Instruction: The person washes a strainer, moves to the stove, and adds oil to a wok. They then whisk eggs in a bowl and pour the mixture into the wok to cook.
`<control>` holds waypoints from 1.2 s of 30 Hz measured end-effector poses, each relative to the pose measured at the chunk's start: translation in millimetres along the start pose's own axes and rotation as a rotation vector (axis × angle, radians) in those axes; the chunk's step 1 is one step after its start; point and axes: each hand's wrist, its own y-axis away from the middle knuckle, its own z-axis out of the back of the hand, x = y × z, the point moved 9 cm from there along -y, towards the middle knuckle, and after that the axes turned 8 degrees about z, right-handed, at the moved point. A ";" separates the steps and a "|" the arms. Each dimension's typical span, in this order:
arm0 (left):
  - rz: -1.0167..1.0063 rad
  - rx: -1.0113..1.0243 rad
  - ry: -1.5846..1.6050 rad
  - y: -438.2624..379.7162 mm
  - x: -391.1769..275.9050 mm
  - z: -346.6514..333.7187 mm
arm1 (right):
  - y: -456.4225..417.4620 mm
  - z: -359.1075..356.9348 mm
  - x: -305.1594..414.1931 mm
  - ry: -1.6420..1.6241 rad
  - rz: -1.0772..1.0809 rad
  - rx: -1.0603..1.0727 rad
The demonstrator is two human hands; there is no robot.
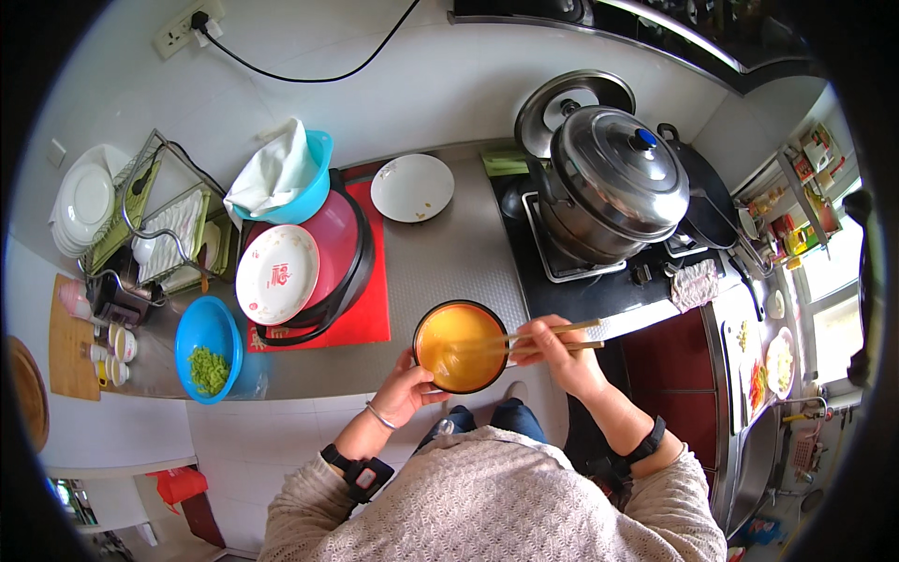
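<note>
My left hand (406, 385) grips the lower left rim of a dark-rimmed bowl (418, 330), orange inside. Yellow liquid that looks like beaten egg (456, 334) fills the bowl's bottom, with a few bubbles on it. In my right hand (562, 357) is a pair of wooden chopsticks (586, 326). Their lower ends reach over the bowl's right rim into the liquid and are blurred. The bowl is held at the front edge of the steel counter, above my feet.
A steel pot (611, 183) with a lid stands on the gas stove (576, 295), beside a dark wok (706, 190). A white plate (413, 188) lies behind the bowl. Leftward are an electric pan (344, 232) under a patterned plate (277, 274), and a blue basin (204, 323) holding chopped greens (208, 370).
</note>
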 end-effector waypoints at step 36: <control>0.008 0.017 -0.032 7.3 -7.5 7.4 | -12.0 1.4 19.7 0.259 0.108 0.091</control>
